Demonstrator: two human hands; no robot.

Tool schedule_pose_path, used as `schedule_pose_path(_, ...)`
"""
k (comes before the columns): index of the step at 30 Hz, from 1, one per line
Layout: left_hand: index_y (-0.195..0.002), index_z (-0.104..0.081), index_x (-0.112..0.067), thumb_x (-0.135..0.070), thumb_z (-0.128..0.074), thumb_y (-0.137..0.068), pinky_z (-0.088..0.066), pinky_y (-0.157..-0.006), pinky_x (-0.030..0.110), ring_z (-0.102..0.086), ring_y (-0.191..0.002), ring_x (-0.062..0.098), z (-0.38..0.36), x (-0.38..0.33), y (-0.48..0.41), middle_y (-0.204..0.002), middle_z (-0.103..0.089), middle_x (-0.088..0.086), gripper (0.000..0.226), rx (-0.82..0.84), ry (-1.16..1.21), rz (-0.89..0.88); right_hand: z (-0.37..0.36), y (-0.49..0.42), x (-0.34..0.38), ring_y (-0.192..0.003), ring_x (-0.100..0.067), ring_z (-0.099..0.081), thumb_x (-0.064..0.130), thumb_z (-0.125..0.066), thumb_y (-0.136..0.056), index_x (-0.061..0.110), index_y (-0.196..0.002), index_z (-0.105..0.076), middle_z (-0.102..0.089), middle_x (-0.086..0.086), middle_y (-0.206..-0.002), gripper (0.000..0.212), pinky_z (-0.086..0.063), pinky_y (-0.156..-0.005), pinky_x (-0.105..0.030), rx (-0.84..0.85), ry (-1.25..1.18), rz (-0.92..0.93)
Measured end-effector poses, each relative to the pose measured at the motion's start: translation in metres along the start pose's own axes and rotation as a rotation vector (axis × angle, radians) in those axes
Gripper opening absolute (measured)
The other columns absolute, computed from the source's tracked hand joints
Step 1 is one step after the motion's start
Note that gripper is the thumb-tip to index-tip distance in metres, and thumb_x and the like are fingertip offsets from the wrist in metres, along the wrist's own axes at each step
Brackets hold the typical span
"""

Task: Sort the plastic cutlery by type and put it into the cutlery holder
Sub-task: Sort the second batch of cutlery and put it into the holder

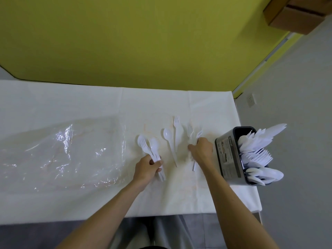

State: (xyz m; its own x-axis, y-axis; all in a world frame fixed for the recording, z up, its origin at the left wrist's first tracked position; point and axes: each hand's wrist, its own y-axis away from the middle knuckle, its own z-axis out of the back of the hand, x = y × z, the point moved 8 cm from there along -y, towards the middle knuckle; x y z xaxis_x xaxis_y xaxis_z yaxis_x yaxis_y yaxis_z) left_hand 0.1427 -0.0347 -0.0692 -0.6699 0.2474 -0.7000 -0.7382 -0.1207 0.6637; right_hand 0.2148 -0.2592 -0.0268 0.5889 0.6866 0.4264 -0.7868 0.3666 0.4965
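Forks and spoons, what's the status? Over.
Left hand grips a mixed bunch. Right hand grips a second bunch. Spoon and fork loose between them. Holder part full, unblocked.

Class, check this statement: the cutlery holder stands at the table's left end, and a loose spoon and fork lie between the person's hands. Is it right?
Not quite. The head view shows the cutlery holder at the right end of the table. The loose spoon and fork do lie between the left hand and right hand.
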Motion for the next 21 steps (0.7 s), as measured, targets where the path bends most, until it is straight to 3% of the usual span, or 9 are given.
schedule_pose_path(4,-0.101,-0.067,-0.006,-0.024,-0.064,-0.090,-0.046,-0.070,0.025,-0.069,-0.068,0.004,-0.001,-0.003,0.001,-0.096,-0.072,0.009,0.021,0.014,0.028,-0.009,0.007,-0.002,0.001,-0.058,-0.020,-0.055,0.014,-0.061,-0.085,0.007,-0.075,-0.050,-0.058,-0.007,-0.070,0.017,-0.041,-0.048,-0.025,-0.072,-0.126,0.010)
schedule_pose_path(9,-0.098,-0.068,-0.014,-0.025,-0.067,-0.088,-0.051,-0.072,0.021,-0.069,-0.070,0.008,0.001,-0.010,0.002,-0.092,-0.071,0.000,0.015,0.040,0.030,-0.024,-0.007,-0.015,0.026,-0.068,-0.025,-0.059,0.015,-0.065,-0.083,0.006,-0.075,-0.054,-0.061,-0.010,-0.073,0.016,-0.053,-0.067,-0.036,0.027,-0.143,0.048)
schedule_pose_path(11,-0.097,-0.069,-0.015,-0.026,-0.068,-0.088,-0.050,-0.063,0.013,-0.069,-0.069,0.008,0.004,-0.010,0.002,-0.088,-0.070,-0.003,0.014,0.045,0.034,-0.030,-0.017,-0.022,0.035,-0.069,-0.024,-0.059,0.018,-0.067,-0.082,0.004,-0.080,-0.057,-0.063,-0.013,-0.077,0.017,-0.053,-0.065,-0.035,0.076,-0.095,0.069)
schedule_pose_path(13,-0.097,-0.069,-0.015,-0.026,-0.069,-0.088,-0.045,-0.055,0.008,-0.069,-0.068,0.006,0.007,-0.009,0.002,-0.087,-0.069,-0.005,0.014,0.048,0.040,-0.035,-0.026,-0.026,0.041,-0.069,-0.022,-0.058,0.029,-0.071,-0.082,0.005,-0.081,-0.056,-0.062,-0.010,-0.077,0.028,-0.045,-0.052,-0.027,0.110,-0.036,0.078)
schedule_pose_path(16,-0.098,-0.070,-0.014,-0.028,-0.069,-0.087,-0.048,-0.058,0.011,-0.070,-0.068,0.006,0.012,-0.007,0.002,-0.088,-0.071,-0.005,0.017,0.051,0.029,-0.041,-0.027,-0.027,0.048,-0.062,-0.017,-0.052,0.041,-0.074,-0.081,0.012,-0.069,-0.047,-0.053,-0.002,-0.069,0.042,-0.029,-0.046,-0.022,0.091,0.035,0.097)
schedule_pose_path(18,-0.098,-0.069,-0.013,-0.029,-0.070,-0.087,-0.050,-0.061,0.013,-0.071,-0.068,0.006,0.015,-0.005,0.001,-0.086,-0.071,-0.005,0.020,0.053,0.015,-0.042,-0.026,-0.028,0.054,-0.057,-0.013,-0.049,0.037,-0.073,-0.083,0.014,-0.065,-0.043,-0.048,0.001,-0.063,0.042,-0.029,-0.045,-0.021,0.102,0.060,0.097)
schedule_pose_path(21,-0.097,-0.068,-0.007,-0.029,-0.070,-0.086,-0.050,-0.060,0.015,-0.071,-0.066,0.005,0.018,-0.003,0.000,-0.084,-0.071,-0.002,0.025,0.058,-0.008,-0.041,-0.026,-0.033,0.062,-0.069,-0.019,-0.055,0.033,-0.072,-0.084,0.006,-0.079,-0.057,-0.049,0.001,-0.065,0.031,-0.034,-0.047,-0.020,0.133,0.091,0.084)
